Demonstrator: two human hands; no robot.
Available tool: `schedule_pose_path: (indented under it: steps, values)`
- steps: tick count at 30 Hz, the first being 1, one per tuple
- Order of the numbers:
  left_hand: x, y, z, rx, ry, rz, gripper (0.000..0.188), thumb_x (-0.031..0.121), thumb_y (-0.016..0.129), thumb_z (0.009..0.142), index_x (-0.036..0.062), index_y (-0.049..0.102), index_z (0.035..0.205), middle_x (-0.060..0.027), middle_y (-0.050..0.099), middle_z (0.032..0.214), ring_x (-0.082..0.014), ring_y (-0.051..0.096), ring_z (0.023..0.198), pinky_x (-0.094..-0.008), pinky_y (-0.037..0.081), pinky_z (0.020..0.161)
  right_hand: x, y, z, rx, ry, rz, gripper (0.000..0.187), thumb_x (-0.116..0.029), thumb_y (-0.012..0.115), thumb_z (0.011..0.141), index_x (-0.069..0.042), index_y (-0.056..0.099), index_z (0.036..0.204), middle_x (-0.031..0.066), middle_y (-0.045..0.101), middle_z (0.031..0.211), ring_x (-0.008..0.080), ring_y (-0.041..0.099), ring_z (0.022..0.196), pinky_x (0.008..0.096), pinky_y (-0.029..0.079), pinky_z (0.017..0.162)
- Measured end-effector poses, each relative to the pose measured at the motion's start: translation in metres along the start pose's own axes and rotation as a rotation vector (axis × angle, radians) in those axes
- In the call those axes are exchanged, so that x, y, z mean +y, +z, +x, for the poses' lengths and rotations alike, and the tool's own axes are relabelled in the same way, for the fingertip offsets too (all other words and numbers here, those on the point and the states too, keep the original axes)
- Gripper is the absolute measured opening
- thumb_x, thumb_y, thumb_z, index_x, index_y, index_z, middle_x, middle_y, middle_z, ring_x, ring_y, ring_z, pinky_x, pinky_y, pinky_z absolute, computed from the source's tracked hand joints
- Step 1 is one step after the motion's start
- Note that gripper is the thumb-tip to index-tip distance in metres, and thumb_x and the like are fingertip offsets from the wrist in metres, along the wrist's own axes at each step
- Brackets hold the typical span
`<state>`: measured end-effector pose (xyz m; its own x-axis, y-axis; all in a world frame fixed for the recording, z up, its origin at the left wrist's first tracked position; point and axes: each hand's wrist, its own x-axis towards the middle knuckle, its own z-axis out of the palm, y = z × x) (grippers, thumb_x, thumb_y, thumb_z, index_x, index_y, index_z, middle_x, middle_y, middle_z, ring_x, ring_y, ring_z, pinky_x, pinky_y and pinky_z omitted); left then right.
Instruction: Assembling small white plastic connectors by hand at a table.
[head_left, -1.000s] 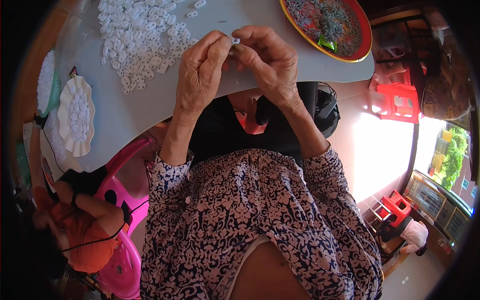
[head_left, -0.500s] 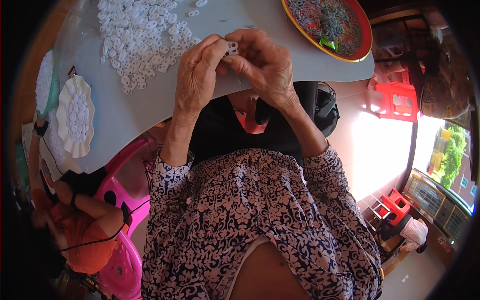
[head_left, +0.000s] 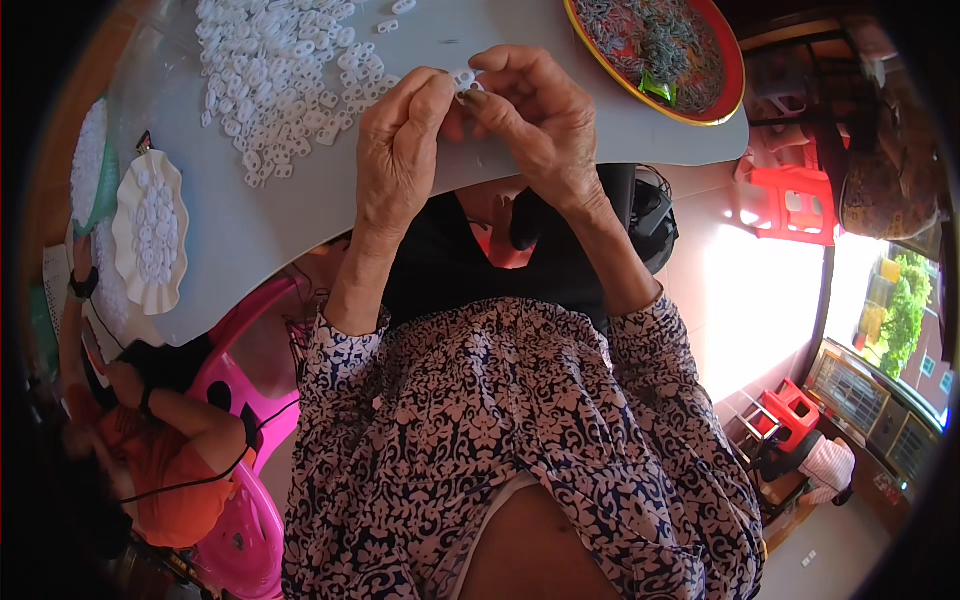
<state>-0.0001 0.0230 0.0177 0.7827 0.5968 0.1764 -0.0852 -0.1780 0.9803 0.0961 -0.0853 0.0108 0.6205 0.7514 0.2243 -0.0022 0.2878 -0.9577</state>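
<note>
Above the table's near edge, my left hand (head_left: 405,140) pinches a small white plastic piece with holes (head_left: 464,78) between thumb and forefinger. My right hand (head_left: 545,125) curls in from the other side, its thumb and forefinger at the same piece; whether a tiny part sits between those fingertips is too small to make out. To the left of my hands spreads a large heap of similar white plastic pieces (head_left: 270,75). A red round tray with a yellow rim (head_left: 738,88) stands at the right, full of small grey metal parts (head_left: 665,40) and a green packet (head_left: 657,87).
A cream scalloped dish (head_left: 125,245) of white pieces lies on the grey table (head_left: 640,140), at its left. Beyond it is a green container (head_left: 104,190). A person in orange (head_left: 190,490) sits at the left near a pink chair (head_left: 245,540). Red stools (head_left: 795,205) stand at the right.
The white plastic piece has tilted and moved slightly up. My right hand has shifted a little to the right and its fingers have opened wider.
</note>
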Motion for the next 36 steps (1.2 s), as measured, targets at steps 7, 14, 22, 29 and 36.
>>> schedule_pose_path:
  steps: [7, 14, 22, 29, 36]
  values:
    - [-0.002, -0.002, 0.003, -0.047, 0.026, 0.056, 0.029, 0.026, 0.047, 0.095, 0.0025, 0.053, 0.079, 0.0061, 0.036, 0.060, -0.0039, 0.031, 0.057, -0.0226, 0.028, 0.049, 0.001, -0.001, 0.000, -0.025, 0.005, -0.023, 0.026, 0.001, 0.058, 0.086, 0.002, 0.053, 0.111, 0.0047, 0.059, 0.086, 0.0089, 0.059, 0.075, 0.0217, 0.050, 0.070]
    - [-0.001, -0.004, 0.003, -0.062, -0.006, 0.037, 0.030, 0.026, 0.048, 0.094, 0.0020, 0.052, 0.078, 0.0035, 0.040, 0.060, -0.0058, 0.036, 0.058, -0.0233, 0.033, 0.052, 0.003, 0.001, 0.000, -0.077, 0.001, -0.076, 0.030, 0.001, 0.063, 0.083, 0.002, 0.053, 0.111, 0.0032, 0.058, 0.083, 0.0084, 0.061, 0.076, 0.0204, 0.050, 0.068]
    - [0.007, -0.004, 0.003, -0.102, -0.063, 0.052, 0.032, 0.029, 0.047, 0.094, 0.0017, 0.051, 0.077, 0.0021, 0.043, 0.061, -0.0063, 0.039, 0.060, -0.0239, 0.036, 0.055, -0.002, 0.004, -0.003, -0.050, -0.077, -0.253, 0.024, 0.000, 0.063, 0.083, 0.002, 0.053, 0.104, 0.0050, 0.063, 0.079, 0.0103, 0.065, 0.075, 0.0219, 0.051, 0.064]
    - [0.008, -0.007, 0.002, -0.143, -0.056, 0.059, 0.033, 0.031, 0.047, 0.093, 0.0028, 0.052, 0.076, 0.0016, 0.045, 0.063, -0.0071, 0.041, 0.061, -0.0238, 0.038, 0.056, -0.005, 0.002, -0.004, -0.075, -0.085, -0.308, 0.019, -0.001, 0.062, 0.083, 0.001, 0.053, 0.099, 0.0058, 0.065, 0.073, 0.0097, 0.064, 0.071, 0.0227, 0.049, 0.062]
    - [0.011, -0.003, 0.001, -0.136, -0.105, 0.049, 0.029, 0.025, 0.045, 0.091, 0.0015, 0.047, 0.075, 0.0011, 0.040, 0.063, -0.0084, 0.035, 0.062, -0.0256, 0.031, 0.057, -0.007, 0.003, -0.004, -0.077, -0.141, -0.378, 0.016, 0.000, 0.061, 0.083, 0.001, 0.052, 0.096, 0.0071, 0.064, 0.072, 0.0114, 0.063, 0.068, 0.0235, 0.049, 0.060]
